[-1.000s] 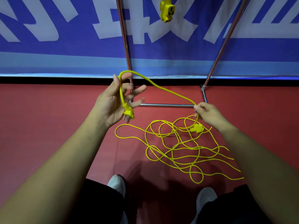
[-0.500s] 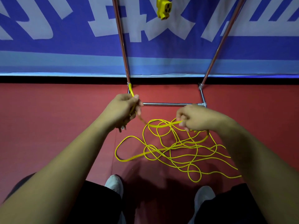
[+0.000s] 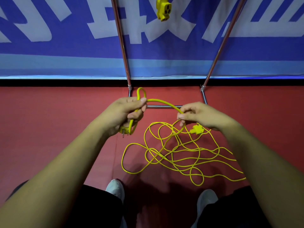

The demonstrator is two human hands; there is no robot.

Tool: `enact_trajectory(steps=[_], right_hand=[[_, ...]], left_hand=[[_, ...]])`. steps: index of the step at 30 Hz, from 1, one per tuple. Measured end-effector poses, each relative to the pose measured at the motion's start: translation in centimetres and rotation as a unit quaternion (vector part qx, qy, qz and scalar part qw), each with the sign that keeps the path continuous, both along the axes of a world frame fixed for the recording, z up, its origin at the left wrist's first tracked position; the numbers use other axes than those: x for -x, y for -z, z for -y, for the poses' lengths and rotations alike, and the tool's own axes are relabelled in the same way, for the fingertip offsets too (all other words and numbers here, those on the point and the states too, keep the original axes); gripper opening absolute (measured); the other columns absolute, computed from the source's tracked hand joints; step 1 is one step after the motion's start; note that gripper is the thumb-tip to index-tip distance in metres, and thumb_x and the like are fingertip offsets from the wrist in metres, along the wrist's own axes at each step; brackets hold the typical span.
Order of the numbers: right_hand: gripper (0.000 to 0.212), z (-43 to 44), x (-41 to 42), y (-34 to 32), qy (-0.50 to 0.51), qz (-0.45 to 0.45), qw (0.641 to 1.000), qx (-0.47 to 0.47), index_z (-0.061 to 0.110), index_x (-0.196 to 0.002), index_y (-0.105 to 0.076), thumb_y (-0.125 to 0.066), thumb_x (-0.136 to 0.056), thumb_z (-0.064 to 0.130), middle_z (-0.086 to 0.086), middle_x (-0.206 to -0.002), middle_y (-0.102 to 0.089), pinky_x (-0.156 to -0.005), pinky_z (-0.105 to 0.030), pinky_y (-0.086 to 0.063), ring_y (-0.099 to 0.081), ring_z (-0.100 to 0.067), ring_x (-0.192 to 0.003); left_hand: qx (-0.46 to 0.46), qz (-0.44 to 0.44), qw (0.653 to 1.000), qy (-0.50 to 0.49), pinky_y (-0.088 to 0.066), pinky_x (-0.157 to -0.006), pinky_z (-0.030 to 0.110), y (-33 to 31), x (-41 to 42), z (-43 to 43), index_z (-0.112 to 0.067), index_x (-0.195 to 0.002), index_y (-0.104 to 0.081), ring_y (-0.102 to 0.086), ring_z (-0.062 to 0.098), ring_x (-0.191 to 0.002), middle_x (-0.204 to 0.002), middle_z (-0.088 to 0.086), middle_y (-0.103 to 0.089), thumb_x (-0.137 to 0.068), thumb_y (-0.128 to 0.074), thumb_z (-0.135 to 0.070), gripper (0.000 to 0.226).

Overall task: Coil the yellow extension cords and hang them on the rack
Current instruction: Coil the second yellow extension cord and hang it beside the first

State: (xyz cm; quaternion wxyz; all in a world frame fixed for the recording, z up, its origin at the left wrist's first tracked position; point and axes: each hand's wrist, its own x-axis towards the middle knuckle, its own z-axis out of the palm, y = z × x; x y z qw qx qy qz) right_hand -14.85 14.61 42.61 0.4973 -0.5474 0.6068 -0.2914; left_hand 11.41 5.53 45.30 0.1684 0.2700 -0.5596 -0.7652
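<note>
Now the left hand (image 3: 130, 111) is curled tight round the cord (image 3: 164, 102). A small loop pokes up above the fist and the plug (image 3: 123, 130) hangs out below it. From the fist the cord arcs across to the right hand (image 3: 199, 116), which pinches it between thumb and fingertips. It then drops away to lie in loose loops on the floor (image 3: 57, 120), below both hands. A socket end (image 3: 196, 129) lies among those loops, just under the right hand.

Beyond the hands stands the rack (image 3: 122, 46), its low bar partly crossed by the arc. A hanging socket (image 3: 162, 9) dangles up against the banner (image 3: 65, 60). Shoes (image 3: 115, 190) show at the bottom.

Half a second back the cord ran low and nearly straight between the hands. Since then the arc has risen, and the loop above the left fist stands taller.
</note>
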Motion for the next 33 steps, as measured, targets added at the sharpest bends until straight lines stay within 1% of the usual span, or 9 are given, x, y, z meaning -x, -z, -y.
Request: enact_trajectory(steps=[4, 7, 12, 14, 16, 19, 26, 29, 33], right_hand=[[0.010, 0.9, 0.3, 0.0, 0.146, 0.127, 0.980, 0.045, 0.015, -0.092, -0.062, -0.059, -0.092, 0.006, -0.006, -0.059, -0.049, -0.045, -0.023, -0.031, -0.035, -0.012, -0.045], [0.013, 1.1, -0.3, -1.1, 0.121, 0.054, 0.989, 0.071, 0.020, -0.086, -0.069, -0.065, -0.089, 0.008, -0.003, -0.056, -0.051, -0.046, -0.023, -0.028, -0.038, -0.013, -0.049], [0.006, 0.3, -4.3, -3.6, -0.016, -0.049, 0.994, 0.095, 0.009, -0.090, -0.074, -0.070, -0.085, 0.011, 0.002, -0.055, -0.054, -0.043, -0.012, -0.032, -0.040, 0.000, -0.043], [0.008, 0.5, -5.7, -4.0, 0.013, -0.020, 0.991, 0.134, 0.002, -0.090, -0.072, -0.070, -0.085, 0.008, 0.005, -0.055, -0.055, -0.046, -0.009, -0.033, -0.044, 0.002, -0.044], [0.005, 0.9, -6.3, -4.2, 0.064, 0.012, 0.985, 0.162, 0.002, -0.087, -0.069, -0.069, -0.086, 0.007, 0.011, -0.048, -0.054, -0.046, -0.007, -0.033, -0.045, 0.002, -0.044], [0.012, 1.3, -5.3, -3.9, 0.126, 0.021, 0.977, 0.173, 0.004, -0.082, -0.066, -0.071, -0.085, 0.015, 0.012, -0.041, -0.047, -0.043, -0.011, -0.030, -0.038, 0.001, -0.041], [0.003, 0.2, 1.1, 2.0, -0.038, -0.073, 0.996, -0.039, 0.011, -0.090, -0.066, -0.064, -0.090, 0.012, -0.013, -0.082, -0.070, -0.073, -0.021, -0.046, -0.065, -0.012, -0.075], [0.010, 0.6, 1.2, 2.6, 0.093, 0.069, 0.993, -0.003, 0.011, -0.092, -0.056, -0.061, -0.089, 0.002, -0.012, -0.070, -0.064, -0.062, -0.028, -0.050, -0.062, -0.022, -0.058], [0.009, 1.4, -0.2, 0.7, 0.133, 0.084, 0.986, 0.061, 0.014, -0.084, -0.063, -0.067, -0.087, 0.007, -0.005, -0.058, -0.058, -0.046, -0.023, -0.033, -0.040, -0.014, -0.046]], left_hand=[[0.100, 0.163, 0.981, 0.036, -0.027, -0.035, 0.019, 0.2, -0.9, 0.6, 0.003, -0.097, -0.064, -0.042, 0.014, -0.038, -0.071, 0.012, -0.069, -0.099, -0.043, -0.032, 0.041], [0.130, 0.228, 0.965, -0.006, -0.039, -0.041, 0.025, 0.7, -1.1, 1.0, 0.000, -0.103, -0.066, -0.053, 0.018, -0.050, -0.092, 0.016, -0.073, -0.103, -0.040, -0.026, 0.036], [0.076, 0.185, 0.980, -0.018, -0.052, -0.093, 0.042, 1.4, 0.0, -0.3, 0.004, -0.101, -0.065, -0.065, 0.038, -0.106, -0.105, 0.025, -0.070, -0.102, -0.042, -0.022, 0.035], [0.010, 0.131, 0.991, 0.010, -0.054, -0.090, 0.047, 1.3, 0.6, -1.4, 0.006, -0.097, -0.064, -0.068, 0.040, -0.095, -0.096, 0.028, -0.071, -0.100, -0.039, -0.012, 0.031], [-0.042, 0.087, 0.995, 0.026, -0.058, -0.062, 0.037, 0.8, 1.1, -2.2, 0.007, -0.092, -0.062, -0.068, 0.034, -0.062, -0.068, 0.023, -0.066, -0.090, -0.037, -0.001, 0.026], [-0.119, -0.016, 0.992, 0.034, -0.028, -0.038, 0.017, 0.0, 1.1, -1.9, -0.002, -0.082, -0.055, -0.035, 0.012, -0.027, -0.042, 0.001, -0.036, -0.091, -0.037, -0.018, 0.026], [-0.187, -0.053, 0.981, 0.015, -0.022, -0.035, 0.017, -0.6, -0.5, 0.3, -0.005, -0.077, -0.053, -0.022, 0.007, -0.026, -0.041, -0.006, -0.026, -0.096, -0.035, -0.028, 0.035], [-0.086, 0.087, 0.993, 0.005, -0.040, -0.039, 0.021, -0.7, -0.8, 0.3, 0.004, -0.086, -0.058, -0.047, 0.022, -0.033, -0.046, 0.010, -0.045, -0.096, -0.037, -0.027, 0.039], [-0.107, 0.127, 0.986, 0.012, -0.059, -0.058, 0.035, -0.7, -1.0, 0.1, 0.008, -0.100, -0.062, -0.071, 0.041, -0.072, -0.079, 0.029, -0.069, -0.099, -0.035, -0.025, 0.044]])
